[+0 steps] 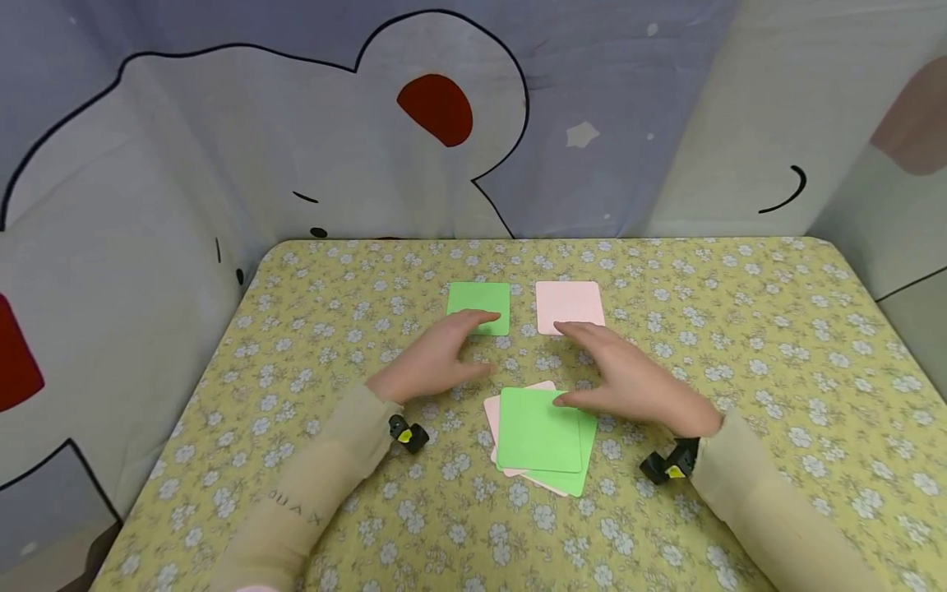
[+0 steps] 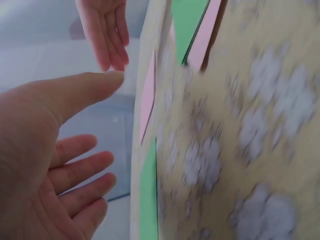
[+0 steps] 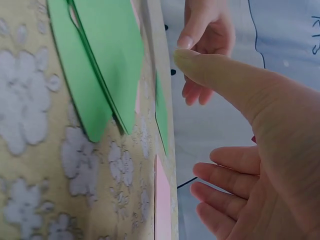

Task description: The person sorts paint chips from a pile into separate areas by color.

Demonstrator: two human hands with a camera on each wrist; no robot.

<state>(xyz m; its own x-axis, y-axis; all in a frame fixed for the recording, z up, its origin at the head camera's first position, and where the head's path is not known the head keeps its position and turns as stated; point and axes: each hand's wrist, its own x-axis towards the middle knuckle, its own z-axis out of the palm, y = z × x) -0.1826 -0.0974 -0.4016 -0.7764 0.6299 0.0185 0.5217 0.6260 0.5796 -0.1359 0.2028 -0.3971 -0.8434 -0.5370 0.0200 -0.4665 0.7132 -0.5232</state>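
Note:
A small stack of green and pink square cards [image 1: 540, 432] lies unevenly fanned near the middle of the table, a green one on top. Behind it are two single cards side by side, a green card [image 1: 473, 298] on the left and a pink card [image 1: 570, 302] on the right. My left hand [image 1: 436, 358] hovers in front of the green card, fingers extended and holding nothing. My right hand [image 1: 629, 378] is above the table between the pink card and the stack, its thumb over the stack's upper right corner. Both wrist views show empty palms with thumb and fingers apart.
A yellow floral cloth [image 1: 740, 345] covers the table. Behind and beside it hangs a printed curtain [image 1: 607, 107] with cartoon shapes. Each wrist carries a small black camera mount, one on the left wrist [image 1: 408, 433] and one on the right.

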